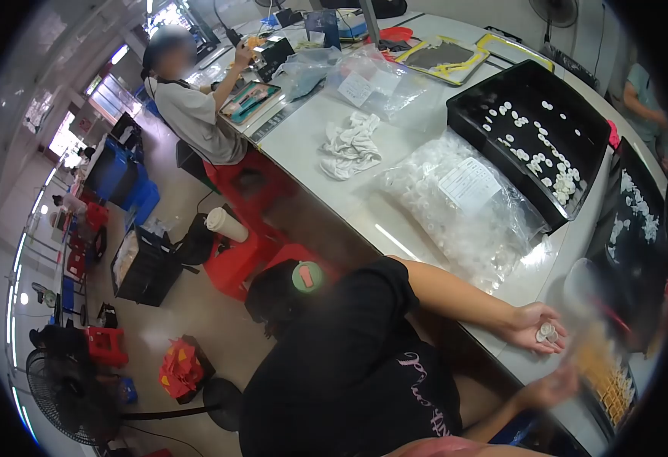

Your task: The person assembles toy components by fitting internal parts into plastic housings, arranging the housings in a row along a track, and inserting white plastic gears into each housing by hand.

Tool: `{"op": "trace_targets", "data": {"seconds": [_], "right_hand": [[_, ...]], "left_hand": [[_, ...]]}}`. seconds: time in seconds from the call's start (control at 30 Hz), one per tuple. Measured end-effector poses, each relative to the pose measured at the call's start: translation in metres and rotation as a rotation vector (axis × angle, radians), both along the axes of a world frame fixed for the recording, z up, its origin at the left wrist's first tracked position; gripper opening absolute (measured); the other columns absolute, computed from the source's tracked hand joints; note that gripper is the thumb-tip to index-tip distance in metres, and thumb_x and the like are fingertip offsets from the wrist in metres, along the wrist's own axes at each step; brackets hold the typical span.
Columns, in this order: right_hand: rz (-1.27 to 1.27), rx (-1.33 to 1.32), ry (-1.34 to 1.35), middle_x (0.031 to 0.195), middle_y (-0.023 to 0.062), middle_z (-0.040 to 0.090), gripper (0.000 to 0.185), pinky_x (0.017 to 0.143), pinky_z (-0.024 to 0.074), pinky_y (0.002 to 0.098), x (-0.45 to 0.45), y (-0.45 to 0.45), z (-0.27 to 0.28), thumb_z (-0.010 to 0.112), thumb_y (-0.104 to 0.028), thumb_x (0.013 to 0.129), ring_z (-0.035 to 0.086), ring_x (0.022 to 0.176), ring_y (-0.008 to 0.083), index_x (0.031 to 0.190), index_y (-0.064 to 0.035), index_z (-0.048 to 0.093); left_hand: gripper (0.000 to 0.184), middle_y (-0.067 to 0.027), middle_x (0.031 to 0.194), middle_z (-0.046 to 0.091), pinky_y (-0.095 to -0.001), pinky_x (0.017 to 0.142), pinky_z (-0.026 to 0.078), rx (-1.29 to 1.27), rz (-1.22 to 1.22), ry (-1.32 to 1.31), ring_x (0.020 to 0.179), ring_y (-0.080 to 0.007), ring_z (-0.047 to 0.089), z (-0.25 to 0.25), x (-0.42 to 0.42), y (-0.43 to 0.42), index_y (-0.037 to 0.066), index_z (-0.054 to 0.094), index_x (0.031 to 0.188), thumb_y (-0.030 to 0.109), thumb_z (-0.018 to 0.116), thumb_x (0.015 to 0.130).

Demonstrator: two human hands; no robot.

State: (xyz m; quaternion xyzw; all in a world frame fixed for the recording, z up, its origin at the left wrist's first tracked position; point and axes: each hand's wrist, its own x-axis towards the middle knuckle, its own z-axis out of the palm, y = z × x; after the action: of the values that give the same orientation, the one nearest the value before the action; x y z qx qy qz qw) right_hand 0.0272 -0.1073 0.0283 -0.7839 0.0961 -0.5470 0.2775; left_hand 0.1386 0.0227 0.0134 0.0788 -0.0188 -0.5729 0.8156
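My left hand [533,328] is palm up over the table edge, fingers partly curled around several small white discs [547,333] lying in the palm. Just below it, my right hand [551,386] is smeared by motion, so its fingers and anything in them cannot be made out. It is close to a yellow gridded rack [609,377], partly blurred, at the right edge. Above my left hand lies a clear plastic bag [455,202] full of white pieces, with a paper label. Beyond the bag, a black tray [501,91] holds scattered white discs.
A second black tray [612,266] with white pieces is at the right. A crumpled white cloth [350,146] and another clear bag [376,84] lie on the table [296,145]. A co-worker [189,107] sits farther along. Red stools [235,259] and a fan [67,396] stand on the floor.
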Motion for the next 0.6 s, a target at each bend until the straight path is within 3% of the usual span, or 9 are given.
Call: {"op": "trace_targets", "data": {"seconds": [0.6], "right_hand": [[-0.043,0.011,-0.002,0.099,0.0161,0.061,0.012,0.080,0.0565,0.0332,0.0009,0.0025,0.0020,0.060,0.003,0.090,0.064,0.088,0.0235,0.101,0.0100,0.061]], "left_hand": [[0.046,-0.0227,0.118,0.056,-0.0415,0.100,0.045,0.019,-0.010,0.010,0.116,-0.0344,0.054,-0.0027,0.0014,-0.0038,-0.001,0.043,0.124,0.036,0.035,0.099]]}}
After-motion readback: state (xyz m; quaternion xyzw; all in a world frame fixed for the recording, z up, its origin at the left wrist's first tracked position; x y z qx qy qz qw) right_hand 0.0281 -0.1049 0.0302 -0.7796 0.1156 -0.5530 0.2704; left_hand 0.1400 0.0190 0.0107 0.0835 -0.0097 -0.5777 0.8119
